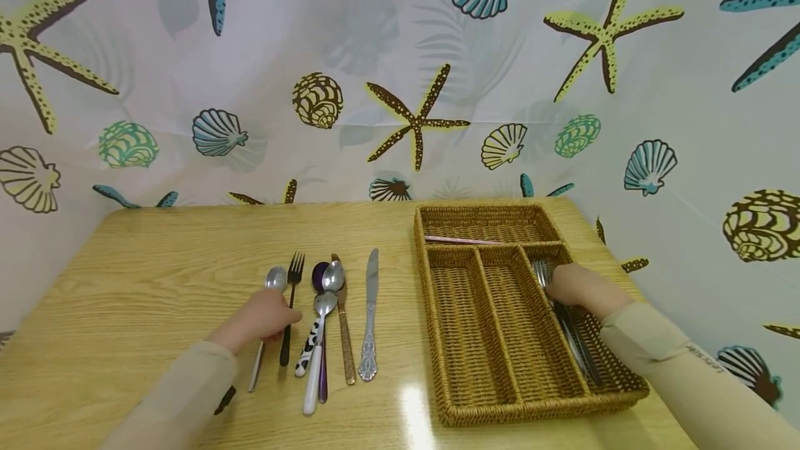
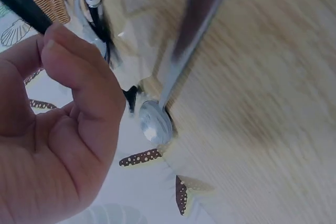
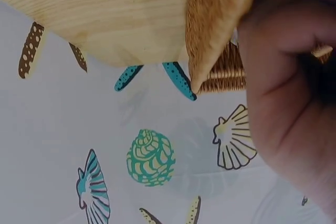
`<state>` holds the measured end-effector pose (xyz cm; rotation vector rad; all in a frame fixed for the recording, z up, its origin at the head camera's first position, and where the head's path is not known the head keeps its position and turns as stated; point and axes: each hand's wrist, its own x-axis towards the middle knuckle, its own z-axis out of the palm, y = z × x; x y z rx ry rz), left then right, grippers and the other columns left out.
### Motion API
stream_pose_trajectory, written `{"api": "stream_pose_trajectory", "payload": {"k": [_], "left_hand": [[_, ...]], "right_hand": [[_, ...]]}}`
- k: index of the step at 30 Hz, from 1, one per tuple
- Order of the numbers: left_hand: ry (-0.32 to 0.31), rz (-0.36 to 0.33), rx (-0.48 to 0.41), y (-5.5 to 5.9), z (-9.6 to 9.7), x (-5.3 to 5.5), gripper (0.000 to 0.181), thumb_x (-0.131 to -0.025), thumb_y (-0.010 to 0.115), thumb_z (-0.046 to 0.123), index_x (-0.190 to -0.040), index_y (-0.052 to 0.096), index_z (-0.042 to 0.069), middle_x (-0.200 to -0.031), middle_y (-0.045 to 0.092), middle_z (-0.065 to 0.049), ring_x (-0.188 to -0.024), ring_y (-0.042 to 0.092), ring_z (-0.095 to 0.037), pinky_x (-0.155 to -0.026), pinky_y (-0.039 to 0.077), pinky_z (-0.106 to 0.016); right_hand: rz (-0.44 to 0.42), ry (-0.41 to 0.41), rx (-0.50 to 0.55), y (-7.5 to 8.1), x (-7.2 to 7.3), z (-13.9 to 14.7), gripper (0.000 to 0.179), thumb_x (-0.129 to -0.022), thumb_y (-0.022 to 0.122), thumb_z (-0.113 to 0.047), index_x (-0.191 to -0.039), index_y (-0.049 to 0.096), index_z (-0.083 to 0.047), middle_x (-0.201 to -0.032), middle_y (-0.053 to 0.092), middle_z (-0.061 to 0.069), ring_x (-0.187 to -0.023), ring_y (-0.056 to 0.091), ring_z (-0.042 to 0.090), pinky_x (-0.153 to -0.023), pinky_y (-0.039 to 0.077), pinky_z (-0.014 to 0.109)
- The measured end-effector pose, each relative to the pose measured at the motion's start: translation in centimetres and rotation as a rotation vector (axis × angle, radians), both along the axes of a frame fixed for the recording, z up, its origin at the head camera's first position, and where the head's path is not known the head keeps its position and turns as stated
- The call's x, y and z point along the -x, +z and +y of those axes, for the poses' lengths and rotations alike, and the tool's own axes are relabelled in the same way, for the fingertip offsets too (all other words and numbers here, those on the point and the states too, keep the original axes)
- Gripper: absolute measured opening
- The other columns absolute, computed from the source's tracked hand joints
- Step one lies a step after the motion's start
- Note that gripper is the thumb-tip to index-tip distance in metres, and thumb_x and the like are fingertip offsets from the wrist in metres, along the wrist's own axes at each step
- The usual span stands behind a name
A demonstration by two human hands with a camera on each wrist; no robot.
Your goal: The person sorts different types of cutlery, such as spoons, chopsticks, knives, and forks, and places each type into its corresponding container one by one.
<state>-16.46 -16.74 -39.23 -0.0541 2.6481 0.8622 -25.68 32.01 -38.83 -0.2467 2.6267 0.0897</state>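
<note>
My left hand (image 1: pixel 265 314) pinches the handle of a black fork (image 1: pixel 294 273), whose tines point away from me on the table. In the left wrist view, its dark handle shows between thumb and fingers. Beside it lies a silver spoon (image 1: pixel 276 278), its handle passing below that hand. My right hand (image 1: pixel 578 288) reaches into the right compartment of a wicker tray (image 1: pixel 437 339), at several forks (image 1: pixel 570 339). Silver tines show at its fingertips; whether the fingers grip a fork is hidden. The right wrist view shows curled fingers behind the tray wall (image 3: pixel 218 19).
Spoons with a white handle (image 1: pixel 312 380), a cow-pattern handle (image 1: pixel 307 349) and a purple handle (image 1: pixel 323 377) overlap near a copper-coloured knife (image 1: pixel 346 346). A silver knife (image 1: pixel 370 311) lies apart. The tray's back compartment holds a pink stick (image 1: pixel 462 239). A patterned cloth (image 1: pixel 350 40) hangs behind.
</note>
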Motion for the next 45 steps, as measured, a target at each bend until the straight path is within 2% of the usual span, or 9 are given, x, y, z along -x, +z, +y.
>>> {"api": "stream_pose_trajectory", "payload": {"k": [4, 6, 9, 13, 20, 26, 33, 41, 45], "left_hand": [[0.023, 0.003, -0.088, 0.4, -0.3, 0.1, 0.037, -0.085, 0.054, 0.013, -0.053, 0.037, 0.015, -0.047, 0.044, 0.002, -0.045, 0.047, -0.009, -0.050, 0.046, -0.023], [0.037, -0.007, -0.144, 0.6, -0.4, 0.2, 0.035, -0.086, 0.053, 0.011, -0.055, 0.037, 0.015, -0.050, 0.046, 0.002, -0.046, 0.049, -0.008, -0.050, 0.048, -0.023], [0.055, -0.032, -0.232, 0.8, -0.5, 0.2, 0.028, -0.087, 0.052, 0.008, -0.060, 0.044, 0.010, -0.055, 0.051, 0.000, -0.049, 0.052, -0.008, -0.051, 0.049, -0.023], [0.066, -0.061, -0.318, 1.1, -0.3, 0.4, 0.020, -0.089, 0.052, 0.006, -0.069, 0.049, 0.004, -0.060, 0.055, -0.003, -0.052, 0.055, -0.007, -0.053, 0.051, -0.021], [0.072, -0.083, -0.405, 1.8, 0.7, 0.7, 0.012, -0.092, 0.050, 0.007, -0.090, 0.051, -0.005, -0.065, 0.052, -0.004, -0.054, 0.055, -0.007, -0.055, 0.053, -0.023], [0.069, -0.097, -0.477, 2.7, 2.6, 0.5, 0.012, -0.094, 0.050, 0.007, -0.087, 0.048, -0.002, -0.066, 0.052, -0.004, -0.054, 0.056, -0.007, -0.056, 0.053, -0.023], [0.046, -0.090, -0.541, 3.5, 5.6, 0.3, 0.012, -0.094, 0.050, 0.009, -0.093, 0.049, -0.003, -0.066, 0.054, -0.004, -0.054, 0.056, -0.007, -0.058, 0.054, -0.026], [0.037, -0.105, -0.624, 3.9, 9.3, -0.3, 0.010, -0.093, 0.051, 0.007, -0.093, 0.051, -0.002, -0.065, 0.053, -0.003, -0.054, 0.055, -0.008, -0.057, 0.053, -0.025], [-0.002, -0.118, -0.641, 4.1, 10.7, -0.5, 0.010, -0.094, 0.050, 0.007, -0.092, 0.051, -0.002, -0.064, 0.053, -0.003, -0.054, 0.054, -0.008, -0.057, 0.053, -0.024]], "right_hand": [[0.095, -0.064, 0.106, 4.1, -1.6, -2.3, 0.047, -0.097, 0.046, -0.021, -0.051, 0.040, -0.016, -0.044, 0.032, -0.006, -0.040, 0.031, 0.007, -0.052, 0.039, 0.028], [0.127, -0.078, 0.126, 5.3, -1.9, -3.0, 0.046, -0.097, 0.046, -0.023, -0.052, 0.041, -0.016, -0.044, 0.032, -0.007, -0.040, 0.031, 0.006, -0.053, 0.039, 0.027], [0.138, -0.095, 0.134, 6.2, -1.8, -3.4, 0.047, -0.097, 0.046, -0.025, -0.052, 0.044, -0.015, -0.043, 0.033, -0.006, -0.039, 0.032, 0.007, -0.053, 0.040, 0.027], [0.145, -0.077, 0.135, 6.6, -1.5, -3.8, 0.047, -0.097, 0.047, -0.027, -0.050, 0.043, -0.016, -0.043, 0.033, -0.006, -0.040, 0.032, 0.007, -0.053, 0.039, 0.028], [0.153, -0.063, 0.132, 7.0, -1.2, -4.8, 0.048, -0.097, 0.047, -0.028, -0.050, 0.041, -0.016, -0.043, 0.032, -0.006, -0.040, 0.031, 0.007, -0.052, 0.037, 0.026], [0.177, -0.043, 0.170, 7.5, -1.2, -6.3, 0.047, -0.096, 0.047, -0.026, -0.052, 0.037, -0.016, -0.045, 0.029, -0.007, -0.040, 0.028, 0.006, -0.049, 0.034, 0.024], [0.147, -0.021, 0.221, 8.3, -1.8, -8.8, 0.047, -0.099, 0.044, -0.022, -0.052, 0.035, -0.017, -0.046, 0.028, -0.006, -0.042, 0.026, 0.007, -0.048, 0.032, 0.024], [0.116, 0.055, 0.280, 8.4, -2.5, -12.4, 0.044, -0.101, 0.035, -0.016, -0.057, 0.037, -0.016, -0.049, 0.028, -0.004, -0.044, 0.025, 0.009, -0.049, 0.031, 0.024], [0.091, 0.063, 0.310, 8.2, -3.0, -14.0, 0.043, -0.101, 0.036, -0.018, -0.058, 0.039, -0.015, -0.047, 0.031, -0.003, -0.042, 0.028, 0.009, -0.049, 0.034, 0.024]]}}
